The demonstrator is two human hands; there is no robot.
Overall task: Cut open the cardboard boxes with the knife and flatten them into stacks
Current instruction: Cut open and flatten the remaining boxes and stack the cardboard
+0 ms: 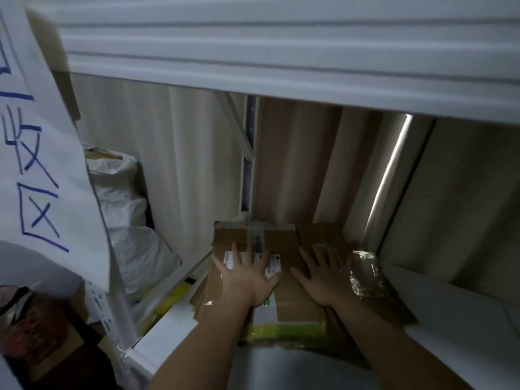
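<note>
I press flattened cardboard (284,249) onto a shelf (168,330) stack.
Left hand (247,277) and right hand (323,277) lie flat, fingers spread, likely squashing it level.

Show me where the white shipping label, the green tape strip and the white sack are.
white shipping label (228,260), head view, its left part beside the fingers.
green tape strip (284,331), head view, its middle on the near edge.
white sack (126,220), head view, its middle bulge.

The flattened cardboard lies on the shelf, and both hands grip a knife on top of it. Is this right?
Not quite. In the head view no knife shows: the left hand and right hand press flat, fingers spread, on the flattened cardboard. It does lie on the shelf.
</note>
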